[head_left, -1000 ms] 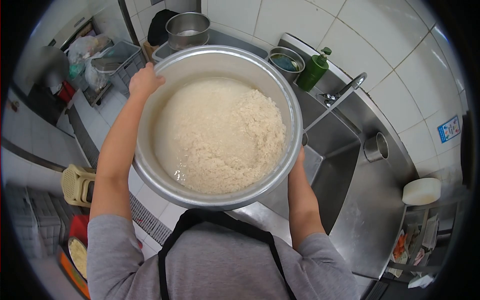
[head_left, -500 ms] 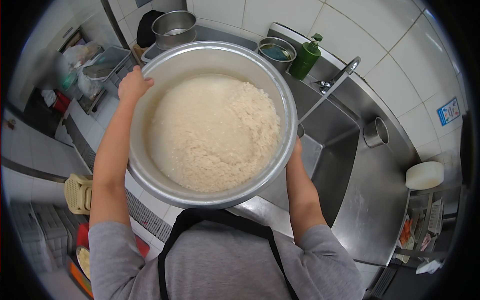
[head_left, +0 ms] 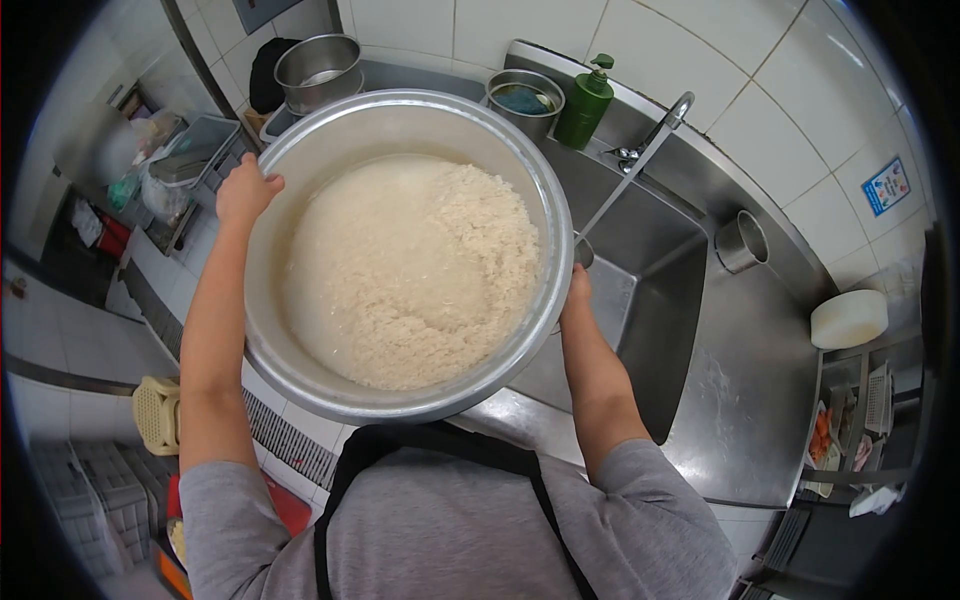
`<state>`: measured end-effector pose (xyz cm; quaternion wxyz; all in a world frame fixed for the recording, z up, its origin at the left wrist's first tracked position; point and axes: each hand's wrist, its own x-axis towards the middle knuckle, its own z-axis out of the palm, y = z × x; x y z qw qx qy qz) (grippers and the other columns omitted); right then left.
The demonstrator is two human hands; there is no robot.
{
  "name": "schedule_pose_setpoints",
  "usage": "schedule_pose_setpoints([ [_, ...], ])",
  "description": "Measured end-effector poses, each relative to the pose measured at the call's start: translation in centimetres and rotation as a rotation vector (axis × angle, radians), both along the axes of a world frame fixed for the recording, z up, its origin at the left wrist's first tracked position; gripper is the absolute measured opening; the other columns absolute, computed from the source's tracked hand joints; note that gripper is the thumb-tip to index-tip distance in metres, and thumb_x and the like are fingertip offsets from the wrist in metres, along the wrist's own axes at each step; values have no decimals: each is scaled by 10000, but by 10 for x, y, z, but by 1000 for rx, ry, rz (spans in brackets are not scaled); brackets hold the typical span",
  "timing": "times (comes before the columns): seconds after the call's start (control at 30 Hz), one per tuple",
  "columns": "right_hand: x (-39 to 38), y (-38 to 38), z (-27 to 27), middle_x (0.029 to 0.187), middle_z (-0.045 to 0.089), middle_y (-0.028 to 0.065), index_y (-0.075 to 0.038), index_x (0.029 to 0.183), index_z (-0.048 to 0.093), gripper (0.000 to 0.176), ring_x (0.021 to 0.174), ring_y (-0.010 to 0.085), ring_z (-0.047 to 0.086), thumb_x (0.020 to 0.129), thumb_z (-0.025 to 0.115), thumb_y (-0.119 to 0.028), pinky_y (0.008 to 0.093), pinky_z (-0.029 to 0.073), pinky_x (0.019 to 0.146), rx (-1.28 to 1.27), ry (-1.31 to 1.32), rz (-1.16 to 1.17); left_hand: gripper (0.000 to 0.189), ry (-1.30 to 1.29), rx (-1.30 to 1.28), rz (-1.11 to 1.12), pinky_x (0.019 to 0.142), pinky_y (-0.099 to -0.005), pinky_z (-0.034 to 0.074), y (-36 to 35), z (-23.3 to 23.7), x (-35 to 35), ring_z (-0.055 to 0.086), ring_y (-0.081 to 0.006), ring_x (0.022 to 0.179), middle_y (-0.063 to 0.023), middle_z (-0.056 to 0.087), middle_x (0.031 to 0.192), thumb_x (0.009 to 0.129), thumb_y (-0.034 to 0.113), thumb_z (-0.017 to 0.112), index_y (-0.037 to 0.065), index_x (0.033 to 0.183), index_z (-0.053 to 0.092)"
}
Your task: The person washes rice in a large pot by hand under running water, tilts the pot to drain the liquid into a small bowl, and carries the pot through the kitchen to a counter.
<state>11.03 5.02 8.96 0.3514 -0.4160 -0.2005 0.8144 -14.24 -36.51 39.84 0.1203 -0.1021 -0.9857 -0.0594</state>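
Observation:
A large metal pot (head_left: pixel 262 300) is held up in front of my body, tilted so that its inside faces me. Wet white rice (head_left: pixel 440 310) lies in it, heaped towards the right and lower side, with cloudy water over the left and upper part. My left hand (head_left: pixel 245 190) is closed at the pot's left edge, thumb up near the rim. On the opposite side, my right hand (head_left: pixel 577 290) supports the pot's right edge; its fingers are mostly hidden behind the pot. A small round metal part shows just above that hand.
From the tap (head_left: pixel 675 115) a water stream runs down towards the pot's right edge, over the steel sink (head_left: pixel 655 330). Around it stand a green pump bottle (head_left: pixel 584 108), metal pots (head_left: pixel 318 75), a metal cup (head_left: pixel 741 242) and a white container (head_left: pixel 849 320). Crates and stools flank my left.
The sink, tap and surrounding items have shifted slightly left and up in view. The pot sits a little further left, still between both hands, and the rice looks much the same.

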Motion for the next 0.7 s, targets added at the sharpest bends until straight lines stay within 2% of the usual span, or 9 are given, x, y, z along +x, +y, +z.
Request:
schedule_pose_setpoints([
  [0.13, 0, -2, 8, 1082, 405, 165, -63, 1076, 388, 411, 900, 378, 502, 674, 473, -51, 528, 509, 607, -4, 9, -18, 440, 0, 3, -2, 727, -407, 459, 0, 1, 2, 580, -339, 832, -212, 592, 876, 669, 325, 592, 9, 954, 478],
  [0.7, 3, -12, 49, 1011, 430, 174, -47, 1005, 402, 342, 849, 364, 517, 667, 457, -47, 476, 528, 597, -2, -95, -3, 420, 23, 23, -9, 720, -411, 457, -2, 0, 1, 580, -343, 821, -211, 592, 867, 672, 309, 586, 10, 947, 483],
])
